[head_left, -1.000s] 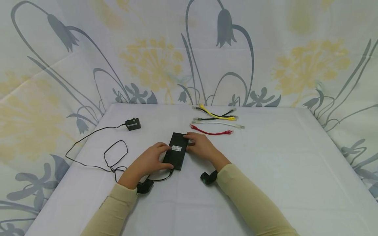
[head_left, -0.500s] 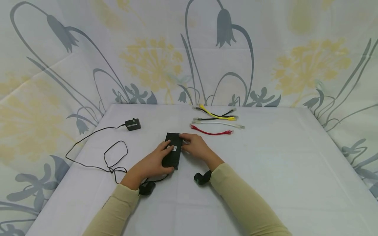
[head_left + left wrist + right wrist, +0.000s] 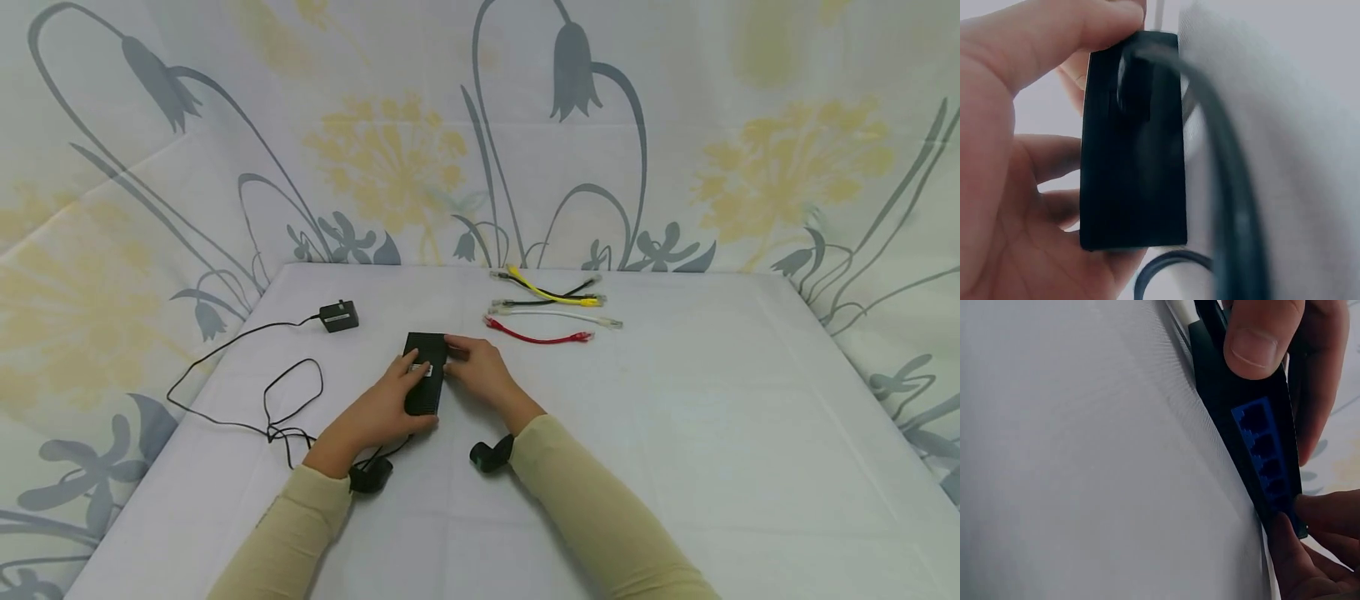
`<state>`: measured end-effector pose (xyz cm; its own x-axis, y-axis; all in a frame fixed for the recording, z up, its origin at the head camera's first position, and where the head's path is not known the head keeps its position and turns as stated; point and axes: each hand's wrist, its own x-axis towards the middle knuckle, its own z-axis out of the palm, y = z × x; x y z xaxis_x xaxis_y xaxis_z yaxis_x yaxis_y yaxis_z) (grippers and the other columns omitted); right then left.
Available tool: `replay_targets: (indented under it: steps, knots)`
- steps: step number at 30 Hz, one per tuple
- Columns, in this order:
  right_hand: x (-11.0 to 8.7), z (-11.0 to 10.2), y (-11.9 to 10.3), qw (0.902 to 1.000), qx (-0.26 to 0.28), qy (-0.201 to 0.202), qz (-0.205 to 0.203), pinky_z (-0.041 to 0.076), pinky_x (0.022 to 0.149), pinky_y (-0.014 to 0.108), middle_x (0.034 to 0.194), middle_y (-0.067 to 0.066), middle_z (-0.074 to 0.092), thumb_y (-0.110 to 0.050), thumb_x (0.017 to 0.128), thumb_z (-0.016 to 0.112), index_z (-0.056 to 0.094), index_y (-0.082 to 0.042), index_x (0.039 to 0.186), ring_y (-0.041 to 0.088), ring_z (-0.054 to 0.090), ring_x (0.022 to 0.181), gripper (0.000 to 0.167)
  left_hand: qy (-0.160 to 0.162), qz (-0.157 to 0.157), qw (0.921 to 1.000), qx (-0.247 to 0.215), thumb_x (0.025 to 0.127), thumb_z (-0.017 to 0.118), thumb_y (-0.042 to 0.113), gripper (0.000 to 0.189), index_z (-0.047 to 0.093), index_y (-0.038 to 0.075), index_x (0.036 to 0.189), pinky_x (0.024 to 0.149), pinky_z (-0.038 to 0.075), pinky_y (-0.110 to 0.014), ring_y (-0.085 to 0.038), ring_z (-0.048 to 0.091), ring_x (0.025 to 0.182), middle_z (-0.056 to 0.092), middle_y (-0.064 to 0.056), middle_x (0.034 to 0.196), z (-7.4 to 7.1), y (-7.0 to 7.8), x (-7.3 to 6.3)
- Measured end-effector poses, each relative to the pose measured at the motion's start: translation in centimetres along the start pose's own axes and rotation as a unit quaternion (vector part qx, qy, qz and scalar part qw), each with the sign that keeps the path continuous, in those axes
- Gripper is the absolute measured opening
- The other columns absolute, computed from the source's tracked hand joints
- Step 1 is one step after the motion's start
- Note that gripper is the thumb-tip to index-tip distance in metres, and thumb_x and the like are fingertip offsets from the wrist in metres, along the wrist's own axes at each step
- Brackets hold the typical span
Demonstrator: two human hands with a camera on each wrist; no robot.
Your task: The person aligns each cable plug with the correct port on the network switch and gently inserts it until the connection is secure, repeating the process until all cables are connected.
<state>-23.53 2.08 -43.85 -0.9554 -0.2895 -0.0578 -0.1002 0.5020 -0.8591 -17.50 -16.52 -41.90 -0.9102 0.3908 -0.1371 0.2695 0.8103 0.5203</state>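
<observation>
While the left hand (image 3: 381,410) grips the black Ethernet switch (image 3: 430,392) and the right hand (image 3: 483,372) pinches its far end (blue ports (image 3: 1264,449) facing right), we judge this a positioning step, on or just above the white table (image 3: 675,417); the next move wants even handling.

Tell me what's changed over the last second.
The black box has shifted left, and the right hand has moved left with it. The left hand now partly covers the label. Both hands were already holding the box and still do. The power adapter and the cables stayed put.
</observation>
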Motion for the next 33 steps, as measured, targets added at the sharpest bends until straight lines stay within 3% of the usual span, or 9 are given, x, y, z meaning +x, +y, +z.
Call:
replay_targets:
  steps: [14,33]
  knots:
    - [0.7,1.4,-0.4,0.999,0.045,0.003,0.004,0.042,0.107,0.04,0.131,0.009,0.063,-0.011,0.089,0.067,0.054,-0.011,0.139,0.022,0.06,0.122,0.052,0.016,-0.01,0.9994,-0.028,0.083,0.073,0.034,0.087,0.028,0.006,0.153,0.113,0.027,-0.058,-0.041,0.009,0.149,0.009,-0.015,0.163,-0.4,-1.4,0.4]
    - [0.4,2.1,-0.5,0.9994,0.035,0.006,0.005,0.041,0.108,0.04,0.133,0.007,0.062,-0.017,0.091,0.067,0.053,-0.012,0.14,0.021,0.057,0.126,0.051,0.019,-0.024,0.9977,-0.06,0.083,0.073,0.034,0.088,0.027,0.012,0.154,0.113,0.025,-0.06,-0.039,0.005,0.15,0.007,-0.01,0.164,-0.4,-2.1,0.4]
